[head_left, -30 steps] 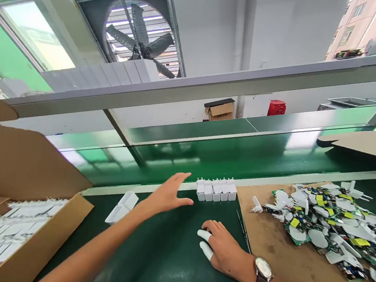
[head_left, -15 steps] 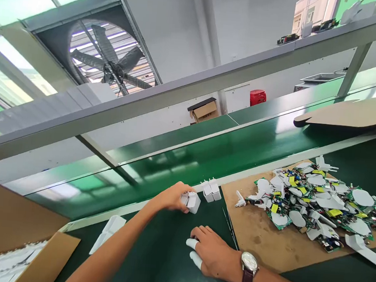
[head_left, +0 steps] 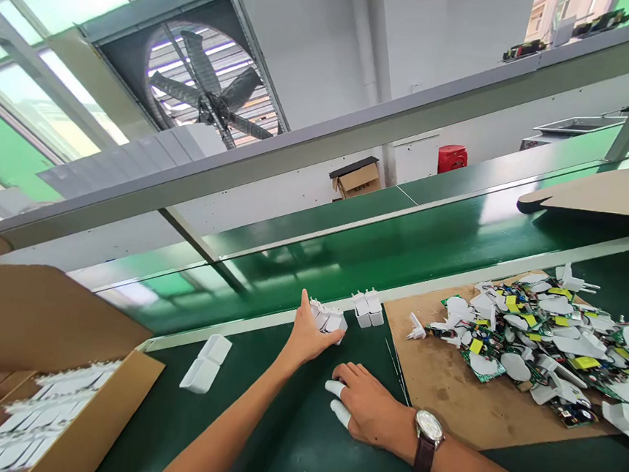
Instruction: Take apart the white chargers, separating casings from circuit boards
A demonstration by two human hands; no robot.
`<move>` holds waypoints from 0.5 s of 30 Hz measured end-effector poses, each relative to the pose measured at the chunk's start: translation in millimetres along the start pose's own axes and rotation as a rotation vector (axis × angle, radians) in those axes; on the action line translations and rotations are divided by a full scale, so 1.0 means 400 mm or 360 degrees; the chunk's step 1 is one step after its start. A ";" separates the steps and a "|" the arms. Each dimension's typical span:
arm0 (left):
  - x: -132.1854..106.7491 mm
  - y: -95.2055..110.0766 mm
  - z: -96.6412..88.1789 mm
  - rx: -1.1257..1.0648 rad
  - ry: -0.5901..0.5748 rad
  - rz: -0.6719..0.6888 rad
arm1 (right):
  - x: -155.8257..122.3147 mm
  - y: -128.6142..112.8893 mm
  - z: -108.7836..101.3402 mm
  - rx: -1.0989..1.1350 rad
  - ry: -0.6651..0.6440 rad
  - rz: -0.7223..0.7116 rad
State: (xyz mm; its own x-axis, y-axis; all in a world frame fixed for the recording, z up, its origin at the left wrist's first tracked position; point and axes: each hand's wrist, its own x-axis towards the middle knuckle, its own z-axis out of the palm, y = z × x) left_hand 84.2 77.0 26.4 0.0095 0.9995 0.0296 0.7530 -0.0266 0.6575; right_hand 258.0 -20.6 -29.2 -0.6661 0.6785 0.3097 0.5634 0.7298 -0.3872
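Observation:
My left hand point(head_left: 309, 332) is spread around a small cluster of white plug housings point(head_left: 334, 320) on the dark green table, thumb across their near side and index finger pointing up; its other fingers are hidden. Just to their right stands a similar pair of white plug housings point(head_left: 368, 310) with pins on top. My right hand point(head_left: 363, 402), with two white finger cots and a wristwatch, rests on the table with its fingers loosely spread, holding nothing. Two open white housings point(head_left: 207, 364) lie to the left of my left hand.
Circuit boards with white covers point(head_left: 548, 337) are heaped on a brown cardboard sheet point(head_left: 453, 410) at right. Thin white sticks point(head_left: 399, 372) lie by its edge. An open carton point(head_left: 105, 423) of white pieces stands at lower left. A raised rail point(head_left: 311, 144) crosses behind the green belt point(head_left: 289, 270).
My left hand has loosened from the white housing it held and spread its fingers around the cluster. My right hand stays in place on the table. The view has shifted left.

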 end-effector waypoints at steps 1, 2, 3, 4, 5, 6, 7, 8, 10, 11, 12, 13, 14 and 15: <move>-0.003 0.002 0.001 -0.0017 0.0006 0.0002 | 0.000 -0.001 0.000 0.0002 0.0002 0.0002; -0.006 0.005 0.001 -0.0030 -0.0003 0.0004 | 0.000 -0.001 0.000 0.0003 0.0009 0.0006; -0.008 0.008 -0.001 -0.0047 -0.0019 0.0003 | 0.001 -0.001 0.001 0.0005 0.0023 0.0009; -0.010 0.012 -0.002 -0.0064 -0.0037 -0.0001 | 0.001 0.000 0.002 0.0006 0.0045 0.0010; -0.011 0.016 -0.003 -0.0068 -0.0058 -0.0003 | 0.002 0.001 0.004 0.0004 0.0074 0.0009; -0.011 0.019 -0.003 -0.0061 -0.0078 -0.0004 | 0.002 0.003 0.006 -0.0002 0.0107 0.0000; -0.010 0.023 -0.002 -0.0044 -0.0087 -0.0006 | 0.003 0.006 0.009 -0.0010 0.0143 -0.0016; -0.008 0.026 0.000 -0.0024 -0.0082 -0.0011 | 0.003 0.009 0.012 -0.0019 0.0178 -0.0040; -0.002 0.031 0.007 0.0015 -0.0055 -0.0023 | 0.004 0.017 0.019 -0.0026 0.0244 -0.0103; 0.001 0.033 0.010 0.0022 -0.0032 -0.0029 | 0.004 0.022 0.024 -0.0019 0.0282 -0.0141; 0.004 0.035 0.013 0.0023 -0.0009 -0.0033 | 0.004 0.028 0.030 -0.0004 0.0324 -0.0180; 0.006 0.036 0.014 0.0026 0.0003 -0.0031 | 0.003 0.036 0.037 0.0017 0.0370 -0.0218; 0.008 0.037 0.013 0.0027 0.0011 -0.0023 | 0.003 0.046 0.045 0.0045 0.0415 -0.0254; 0.010 0.037 0.008 0.0027 0.0017 -0.0010 | 0.001 0.057 0.054 0.0077 0.0449 -0.0278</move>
State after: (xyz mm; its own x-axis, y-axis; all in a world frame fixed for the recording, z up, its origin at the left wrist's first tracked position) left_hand 97.4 80.4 33.9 -0.0023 0.9994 0.0337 0.7642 -0.0200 0.6447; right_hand 260.0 -5.4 -56.6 -0.5850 0.5449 0.6007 0.4242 0.8369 -0.3459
